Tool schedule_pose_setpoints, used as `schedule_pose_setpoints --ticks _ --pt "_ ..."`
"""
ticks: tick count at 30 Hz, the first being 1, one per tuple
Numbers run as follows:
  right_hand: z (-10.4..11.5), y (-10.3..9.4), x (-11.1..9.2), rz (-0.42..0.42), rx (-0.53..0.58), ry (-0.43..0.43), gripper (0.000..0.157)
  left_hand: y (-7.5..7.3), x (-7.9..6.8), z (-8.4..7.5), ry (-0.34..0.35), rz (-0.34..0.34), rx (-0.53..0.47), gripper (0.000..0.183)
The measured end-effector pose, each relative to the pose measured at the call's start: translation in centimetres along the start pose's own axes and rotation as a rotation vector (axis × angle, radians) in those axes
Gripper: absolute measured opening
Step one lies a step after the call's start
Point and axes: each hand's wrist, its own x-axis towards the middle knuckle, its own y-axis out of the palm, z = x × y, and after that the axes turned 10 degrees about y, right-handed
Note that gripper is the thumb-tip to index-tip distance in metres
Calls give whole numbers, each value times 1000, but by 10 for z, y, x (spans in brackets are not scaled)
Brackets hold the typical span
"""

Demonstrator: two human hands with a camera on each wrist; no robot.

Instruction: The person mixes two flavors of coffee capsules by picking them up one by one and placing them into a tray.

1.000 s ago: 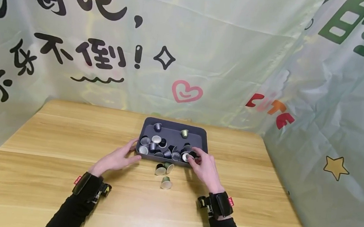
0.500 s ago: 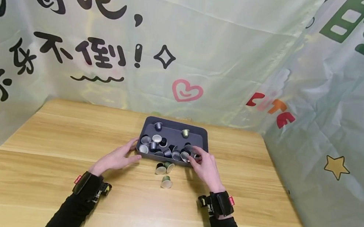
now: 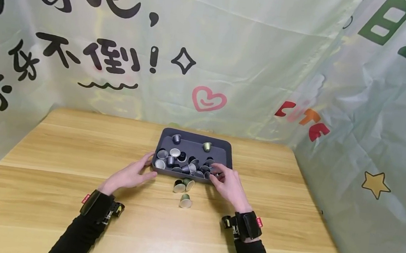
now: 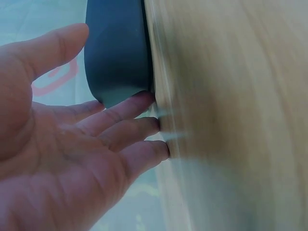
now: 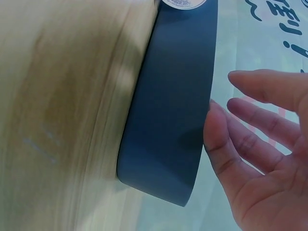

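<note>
A dark grey tray (image 3: 191, 145) holds several coffee capsules, mostly bunched along its front half. At its front left corner is my left hand (image 3: 129, 175), thumb spread from the fingers; in the left wrist view its fingertips (image 4: 144, 98) reach the tray's corner and the tabletop. My right hand (image 3: 231, 188) reaches over the front right corner, its fingertips beside a capsule (image 3: 207, 175). The right wrist view shows thumb and fingers parted with nothing between them, by the tray's outer wall (image 5: 166, 106). Part of the capsule pile is hidden behind this hand.
Before the tray, on the wooden table (image 3: 162, 229), lie a dark capsule (image 3: 179, 187), a green one (image 3: 189, 184) and a pale green one (image 3: 185, 201). A printed cloth (image 3: 232, 55) hangs behind the table and along its right side.
Beside the right fingertips, the white-topped capsule has left its spot, and capsules there have tumbled leftward along the tray's front. Both hands stay nearly in place.
</note>
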Motion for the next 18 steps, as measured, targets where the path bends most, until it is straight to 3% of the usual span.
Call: schedule_pose_setpoints --ticks 18 --pt "3 -2 0 31 -5 16 35 0 -1 2 11 -3 -20 80"
